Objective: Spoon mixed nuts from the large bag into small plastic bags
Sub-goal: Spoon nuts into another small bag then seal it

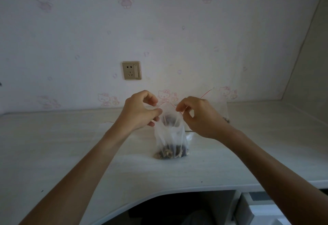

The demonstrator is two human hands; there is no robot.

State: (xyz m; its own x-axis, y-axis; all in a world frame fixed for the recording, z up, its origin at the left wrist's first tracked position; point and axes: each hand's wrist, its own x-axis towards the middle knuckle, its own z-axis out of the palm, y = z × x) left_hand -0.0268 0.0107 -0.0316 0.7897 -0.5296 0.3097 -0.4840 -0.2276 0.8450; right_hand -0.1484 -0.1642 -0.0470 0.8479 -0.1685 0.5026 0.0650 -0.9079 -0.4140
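Note:
A small clear plastic bag (169, 136) with a red zip line stands upright in the middle of the pale desk (71, 145), with mixed nuts (170, 153) lying in its bottom. My left hand (140, 111) pinches the left side of the bag's top edge. My right hand (198, 114) pinches the right side, and the mouth gapes between them. Behind my right hand stands a larger clear bag (222, 107) with a red zip edge, mostly hidden, a few nuts showing at its base. I see no spoon.
The desk meets a wallpapered wall with a gold socket plate (131, 70). A flat clear bag (106, 124) lies behind my left forearm. The desk's front edge curves inward over a dark gap, with a drawer unit (262, 210) at lower right.

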